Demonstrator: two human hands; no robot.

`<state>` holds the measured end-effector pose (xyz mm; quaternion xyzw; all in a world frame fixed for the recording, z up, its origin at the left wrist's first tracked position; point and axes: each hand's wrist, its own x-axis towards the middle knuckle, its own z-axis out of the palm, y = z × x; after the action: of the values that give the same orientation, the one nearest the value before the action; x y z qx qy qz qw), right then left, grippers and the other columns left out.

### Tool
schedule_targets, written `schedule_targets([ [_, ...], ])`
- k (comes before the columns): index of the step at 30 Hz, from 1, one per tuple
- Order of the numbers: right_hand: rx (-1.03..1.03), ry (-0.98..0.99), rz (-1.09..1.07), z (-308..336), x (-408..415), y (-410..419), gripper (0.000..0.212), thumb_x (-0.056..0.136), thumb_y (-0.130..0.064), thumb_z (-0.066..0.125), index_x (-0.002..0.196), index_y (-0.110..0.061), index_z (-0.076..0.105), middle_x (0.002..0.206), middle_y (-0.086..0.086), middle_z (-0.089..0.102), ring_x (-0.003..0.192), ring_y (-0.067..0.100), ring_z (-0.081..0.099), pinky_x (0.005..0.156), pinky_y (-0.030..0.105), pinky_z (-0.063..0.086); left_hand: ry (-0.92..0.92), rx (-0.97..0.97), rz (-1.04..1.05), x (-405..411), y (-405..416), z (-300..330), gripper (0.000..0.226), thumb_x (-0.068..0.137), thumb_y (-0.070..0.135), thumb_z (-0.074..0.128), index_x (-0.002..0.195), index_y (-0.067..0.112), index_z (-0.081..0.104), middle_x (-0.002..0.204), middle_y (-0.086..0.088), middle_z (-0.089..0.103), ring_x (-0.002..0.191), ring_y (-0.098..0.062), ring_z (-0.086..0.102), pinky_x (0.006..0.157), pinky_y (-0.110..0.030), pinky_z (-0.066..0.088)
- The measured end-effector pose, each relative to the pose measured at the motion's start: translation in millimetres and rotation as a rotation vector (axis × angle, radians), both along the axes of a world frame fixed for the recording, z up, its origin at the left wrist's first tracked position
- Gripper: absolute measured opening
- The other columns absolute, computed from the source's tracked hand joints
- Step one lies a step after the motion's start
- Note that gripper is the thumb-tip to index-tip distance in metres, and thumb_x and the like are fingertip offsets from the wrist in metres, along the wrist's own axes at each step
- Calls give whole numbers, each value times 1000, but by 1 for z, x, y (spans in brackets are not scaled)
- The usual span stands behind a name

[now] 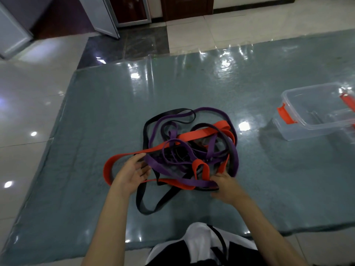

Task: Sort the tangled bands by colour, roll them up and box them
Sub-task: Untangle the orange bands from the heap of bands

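Both hands work the tangle of red, purple and black bands (189, 150) on the mat (80, 131): left hand (132, 172) spread open, right hand (225, 186) pinching a purple strand, probably to free it, box (299, 129) waiting well apart.

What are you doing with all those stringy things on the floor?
A person is untangling a heap of stretchy bands on a shiny grey-blue mat. The red bands, purple bands and black bands are all knotted together in one pile. The left hand reaches into the near left side of the pile, and the right hand touches its near right edge. A clear plastic box with red latches waits to the right, with no bands inside.
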<state>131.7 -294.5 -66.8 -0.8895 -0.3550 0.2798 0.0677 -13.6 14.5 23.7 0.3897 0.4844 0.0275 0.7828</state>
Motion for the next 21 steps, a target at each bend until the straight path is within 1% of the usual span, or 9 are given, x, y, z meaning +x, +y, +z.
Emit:
schedule_targets([
  [2,-38,-20,27,-9,-4,2,68,83,-35,78,145,-26,52,142,-4,53,138,20,46,111,35,39,1,-8,10,-1,3,-1,15,95,23,71,109,17,73,89,-5,78,70,-14,69,64,-28,58],
  [4,-5,-65,-13,-12,-5,4,66,82,-30,77,143,-24,53,142,-2,49,136,22,47,107,37,42,0,-16,18,-3,3,-2,12,95,23,71,106,17,75,91,-5,77,71,-14,68,66,-28,58],
  [7,179,-211,-114,-13,-5,3,45,73,-19,86,115,-14,71,122,10,58,112,36,58,85,45,54,15,16,36,-5,5,-6,14,98,14,63,108,17,73,96,-6,77,77,-16,70,70,-30,56],
  [9,309,-270,-204,-13,-3,1,37,62,-12,92,93,-10,71,102,13,62,90,39,60,71,46,55,23,51,69,-7,7,-10,28,97,2,54,115,16,71,99,-6,77,83,-19,69,72,-32,55],
  [13,342,-148,-377,-11,5,-2,22,74,-18,86,79,-11,66,84,7,65,78,35,66,64,41,50,-17,51,102,-10,9,-17,35,97,-1,52,120,18,71,99,-3,82,90,-20,72,76,-34,56],
  [15,288,-158,-315,-13,4,-3,18,79,-26,84,80,-13,72,81,8,72,78,35,70,65,41,51,-29,77,87,-10,8,-21,36,98,0,53,120,22,71,102,1,82,92,-17,73,80,-33,54],
  [18,282,-111,-241,-16,-1,-4,14,83,-27,81,84,-14,76,83,10,76,83,38,72,69,44,56,-3,192,43,-10,5,-28,48,94,-6,55,126,27,69,109,4,80,100,-16,72,92,-35,50],
  [20,302,-65,-168,-18,-2,-4,12,84,-21,79,95,-16,79,101,8,77,102,36,72,86,44,55,21,268,17,-10,1,-33,53,90,-9,56,125,29,68,117,5,79,109,-15,70,99,-40,46],
  [21,264,-54,-106,-20,-2,-4,20,85,-21,77,106,-20,79,115,4,75,119,30,68,100,44,50,29,295,10,-9,-2,-35,54,88,-8,57,124,31,68,119,7,79,111,-14,69,100,-42,45],
])
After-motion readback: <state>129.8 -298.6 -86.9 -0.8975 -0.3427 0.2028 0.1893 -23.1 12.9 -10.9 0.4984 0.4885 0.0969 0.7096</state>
